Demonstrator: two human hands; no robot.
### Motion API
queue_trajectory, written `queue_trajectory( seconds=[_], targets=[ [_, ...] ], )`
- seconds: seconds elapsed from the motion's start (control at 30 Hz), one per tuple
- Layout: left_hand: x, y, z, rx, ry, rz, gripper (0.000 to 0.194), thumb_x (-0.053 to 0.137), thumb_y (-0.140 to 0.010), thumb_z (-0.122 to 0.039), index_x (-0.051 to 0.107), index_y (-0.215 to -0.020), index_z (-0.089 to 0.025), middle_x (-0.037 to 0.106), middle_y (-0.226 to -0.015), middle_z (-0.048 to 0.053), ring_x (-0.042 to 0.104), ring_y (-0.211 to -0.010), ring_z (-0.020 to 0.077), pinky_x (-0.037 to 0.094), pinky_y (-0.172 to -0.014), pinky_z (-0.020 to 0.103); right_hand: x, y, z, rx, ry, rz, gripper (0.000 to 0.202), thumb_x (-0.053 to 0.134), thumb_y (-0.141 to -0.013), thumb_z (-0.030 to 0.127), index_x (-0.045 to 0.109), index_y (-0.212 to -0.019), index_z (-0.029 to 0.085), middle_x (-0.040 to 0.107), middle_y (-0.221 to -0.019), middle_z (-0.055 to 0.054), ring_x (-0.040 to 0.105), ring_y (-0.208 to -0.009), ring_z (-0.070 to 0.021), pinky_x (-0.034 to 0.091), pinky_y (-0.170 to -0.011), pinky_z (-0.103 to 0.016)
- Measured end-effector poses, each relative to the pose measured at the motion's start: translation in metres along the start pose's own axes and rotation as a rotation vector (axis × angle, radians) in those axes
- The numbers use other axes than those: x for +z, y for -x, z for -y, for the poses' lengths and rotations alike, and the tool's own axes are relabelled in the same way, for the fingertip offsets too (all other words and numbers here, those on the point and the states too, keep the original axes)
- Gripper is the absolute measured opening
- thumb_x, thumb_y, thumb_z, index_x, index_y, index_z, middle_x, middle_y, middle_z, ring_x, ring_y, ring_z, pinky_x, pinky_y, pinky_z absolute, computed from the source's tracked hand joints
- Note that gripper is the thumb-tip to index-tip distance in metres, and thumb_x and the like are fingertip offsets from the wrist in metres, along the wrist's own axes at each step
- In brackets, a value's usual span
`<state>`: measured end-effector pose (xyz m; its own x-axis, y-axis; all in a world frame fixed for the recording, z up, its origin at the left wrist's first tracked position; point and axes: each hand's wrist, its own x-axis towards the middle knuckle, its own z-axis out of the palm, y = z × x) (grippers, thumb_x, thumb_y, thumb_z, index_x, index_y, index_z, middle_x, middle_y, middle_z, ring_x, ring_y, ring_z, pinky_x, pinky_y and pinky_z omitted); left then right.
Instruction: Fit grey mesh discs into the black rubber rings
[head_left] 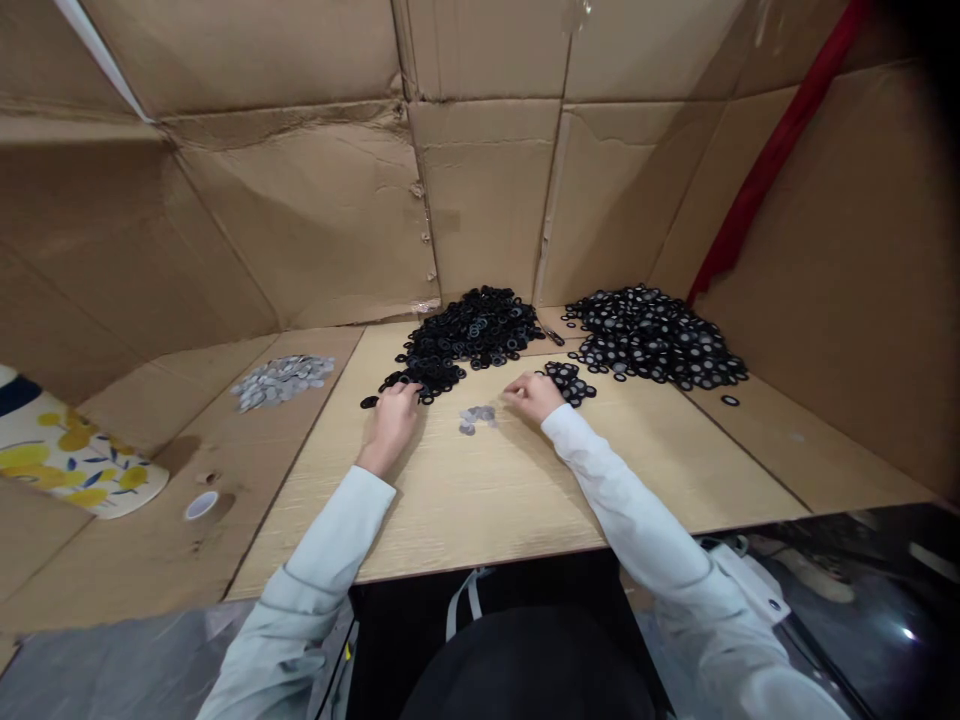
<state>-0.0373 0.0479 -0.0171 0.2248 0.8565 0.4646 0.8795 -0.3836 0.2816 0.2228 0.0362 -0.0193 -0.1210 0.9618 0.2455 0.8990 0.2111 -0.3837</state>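
Note:
My left hand [390, 425] reaches to the near edge of a heap of black rings [480, 325]. Its fingers are bent down among the loose rings, and their tips are hard to see. My right hand [534, 397] is closed in a pinch just right of a few thin grey discs [477, 418] on the board. Whatever lies between its fingertips is too small to make out. Right behind this hand lies a small cluster of black rings with grey centres [570, 382]. A larger heap of the same filled rings [656, 335] spreads at the back right.
More grey discs [281, 382] are piled at the left. A tweezers-like tool [553, 336] lies between the black heaps. A roll of white tape [201, 505] and a flowered cylinder [82, 460] stand left. Cardboard walls [487, 200] enclose the wooden board [465, 510].

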Motion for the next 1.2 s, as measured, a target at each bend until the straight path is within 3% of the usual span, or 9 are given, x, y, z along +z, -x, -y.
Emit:
queue_trajectory(
  seconds=[0.03, 0.13, 0.33, 0.47, 0.6, 0.77, 0.87, 1.0, 1.2],
  targets=[
    [-0.001, 0.001, -0.004, -0.011, 0.064, -0.046, 0.032, 0.041, -0.078, -0.012, 0.063, -0.100, -0.017, 0.064, -0.098, 0.011, 0.057, -0.090, 0.0215, 0.042, -0.083, 0.032, 0.005, 0.002, 0.007, -0.029, -0.010, 0.079, 0.024, 0.055, -0.077, 0.036, 0.070, -0.088, 0.021, 0.066, -0.090, -0.005, 0.059, -0.084, -0.0172, 0.043, -0.076, -0.024],
    [-0.001, 0.004, -0.023, -0.038, 0.305, -0.109, 0.025, 0.044, -0.080, -0.021, 0.064, -0.093, -0.017, 0.065, -0.094, 0.009, 0.059, -0.086, 0.0199, 0.045, -0.080, 0.031, 0.019, 0.010, 0.027, 0.011, 0.054, 0.093, 0.027, 0.058, -0.074, 0.037, 0.069, -0.089, 0.018, 0.066, -0.094, -0.009, 0.059, -0.088, -0.0195, 0.043, -0.076, -0.025],
    [0.014, 0.011, -0.053, -0.370, 1.007, 0.076, 0.025, 0.057, -0.073, -0.033, 0.062, -0.088, -0.014, 0.065, -0.088, 0.008, 0.063, -0.072, 0.0180, 0.050, -0.069, 0.032, 0.034, 0.014, 0.040, 0.065, 0.019, 0.066, 0.018, 0.057, -0.075, 0.027, 0.068, -0.087, 0.020, 0.066, -0.094, -0.007, 0.060, -0.087, -0.0173, 0.043, -0.075, -0.024],
    [0.023, 0.015, -0.059, -0.466, 1.266, 0.122, 0.024, 0.065, -0.065, -0.032, 0.061, -0.078, -0.011, 0.062, -0.083, 0.007, 0.062, -0.069, 0.0151, 0.050, -0.075, 0.034, 0.036, 0.012, 0.037, 0.106, -0.055, 0.049, 0.018, 0.057, -0.075, 0.029, 0.067, -0.086, 0.019, 0.067, -0.090, -0.006, 0.061, -0.083, -0.0162, 0.044, -0.074, -0.024],
    [0.024, 0.016, -0.061, -0.529, 1.347, 0.115, 0.022, 0.066, -0.065, -0.030, 0.060, -0.074, -0.012, 0.062, -0.080, 0.006, 0.062, -0.072, 0.0150, 0.049, -0.079, 0.034, 0.033, 0.014, 0.036, 0.116, -0.055, 0.038, 0.031, 0.064, -0.069, 0.039, 0.068, -0.087, 0.014, 0.065, -0.095, -0.013, 0.061, -0.089, -0.0212, 0.044, -0.078, -0.027],
    [0.022, 0.016, -0.064, -0.586, 1.393, 0.117, 0.017, 0.063, -0.069, -0.028, 0.057, -0.071, -0.012, 0.061, -0.077, 0.006, 0.062, -0.076, 0.0151, 0.048, -0.082, 0.033, 0.031, 0.015, 0.038, 0.098, -0.102, 0.077, 0.009, 0.065, -0.068, 0.023, 0.069, -0.073, 0.018, 0.069, -0.082, -0.007, 0.062, -0.080, -0.0184, 0.045, -0.074, -0.027],
    [0.020, 0.016, -0.065, -0.605, 1.421, 0.095, 0.019, 0.067, -0.065, -0.022, 0.058, -0.077, -0.011, 0.062, -0.080, 0.006, 0.063, -0.076, 0.0153, 0.047, -0.083, 0.033, 0.033, 0.014, 0.037, 0.117, -0.186, 0.064, 0.006, 0.067, -0.063, 0.019, 0.066, -0.069, 0.019, 0.068, -0.074, -0.003, 0.061, -0.071, -0.0149, 0.046, -0.069, -0.025],
    [0.016, 0.016, -0.065, -0.616, 1.379, 0.070, 0.031, 0.071, -0.058, -0.015, 0.058, -0.086, -0.011, 0.063, -0.080, 0.007, 0.064, -0.073, 0.0157, 0.047, -0.082, 0.035, 0.036, 0.012, 0.034, 0.129, -0.376, 0.058, 0.013, 0.068, -0.057, 0.012, 0.061, -0.067, 0.017, 0.064, -0.064, 0.001, 0.059, -0.060, -0.0110, 0.046, -0.062, -0.023],
    [0.018, 0.019, -0.064, -0.561, 1.387, 0.098, 0.031, 0.072, -0.058, -0.017, 0.058, -0.084, -0.010, 0.064, -0.080, 0.007, 0.063, -0.070, 0.0149, 0.048, -0.079, 0.035, 0.033, 0.012, 0.036, 0.156, -0.823, 0.016, 0.023, 0.070, -0.051, 0.012, 0.059, -0.071, 0.016, 0.063, -0.059, 0.002, 0.059, -0.055, -0.0109, 0.049, -0.061, -0.025]
  ],
)
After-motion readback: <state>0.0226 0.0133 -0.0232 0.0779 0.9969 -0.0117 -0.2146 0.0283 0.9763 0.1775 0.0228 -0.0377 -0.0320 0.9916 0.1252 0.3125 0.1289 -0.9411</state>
